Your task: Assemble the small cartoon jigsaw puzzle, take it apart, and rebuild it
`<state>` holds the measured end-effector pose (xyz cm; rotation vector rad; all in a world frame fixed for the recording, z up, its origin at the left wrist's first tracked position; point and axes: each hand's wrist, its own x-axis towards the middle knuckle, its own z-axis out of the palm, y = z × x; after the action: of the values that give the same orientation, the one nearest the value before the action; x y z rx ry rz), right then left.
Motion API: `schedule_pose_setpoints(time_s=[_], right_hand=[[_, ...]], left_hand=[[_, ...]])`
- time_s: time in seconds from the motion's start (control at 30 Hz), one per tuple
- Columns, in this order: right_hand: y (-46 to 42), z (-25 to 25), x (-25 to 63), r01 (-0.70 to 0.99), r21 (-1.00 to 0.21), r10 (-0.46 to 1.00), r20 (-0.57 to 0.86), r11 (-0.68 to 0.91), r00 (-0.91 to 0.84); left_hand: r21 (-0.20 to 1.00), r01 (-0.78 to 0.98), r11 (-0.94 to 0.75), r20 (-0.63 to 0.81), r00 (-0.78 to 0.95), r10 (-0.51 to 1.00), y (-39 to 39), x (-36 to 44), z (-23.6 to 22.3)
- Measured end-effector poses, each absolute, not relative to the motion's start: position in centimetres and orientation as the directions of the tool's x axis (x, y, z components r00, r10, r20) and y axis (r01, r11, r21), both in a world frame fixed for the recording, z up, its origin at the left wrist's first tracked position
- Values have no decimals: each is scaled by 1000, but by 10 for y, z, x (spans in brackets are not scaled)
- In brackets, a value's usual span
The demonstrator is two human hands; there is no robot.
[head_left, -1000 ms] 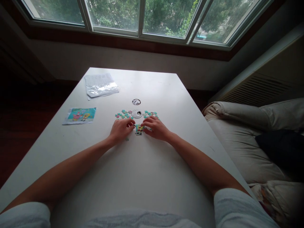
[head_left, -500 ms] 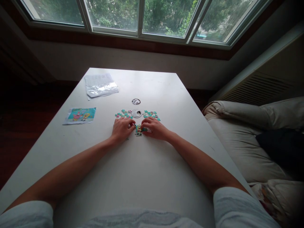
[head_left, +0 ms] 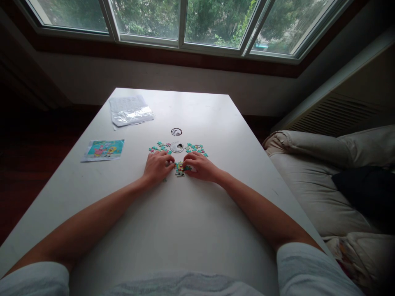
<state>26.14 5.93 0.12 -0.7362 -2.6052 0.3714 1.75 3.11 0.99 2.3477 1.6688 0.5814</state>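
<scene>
Since a second ago, the right hand (head_left: pixel 201 167) has edged slightly inward at the joined puzzle pieces (head_left: pixel 180 173).

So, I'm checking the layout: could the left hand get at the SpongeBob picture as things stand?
Probably yes: the SpongeBob picture lies out to the left of the left hand, with nothing visible standing between them on the white table.

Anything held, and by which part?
The left hand and right hand flank the joined puzzle section; whether either grips its edge or anything else cannot be told.
</scene>
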Motion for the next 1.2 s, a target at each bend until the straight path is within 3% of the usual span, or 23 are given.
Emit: schedule_pose_setpoints(time_s=[0.73,1.2], right_hand=[[59,3,261,442,-349,547,313,826,-777],[59,3,261,435,-352,541,310,829,-781]], left_hand=[[305,867,-394,210,343,916,26,20,12],[348,847,-401,218,343,914,28,18,8]])
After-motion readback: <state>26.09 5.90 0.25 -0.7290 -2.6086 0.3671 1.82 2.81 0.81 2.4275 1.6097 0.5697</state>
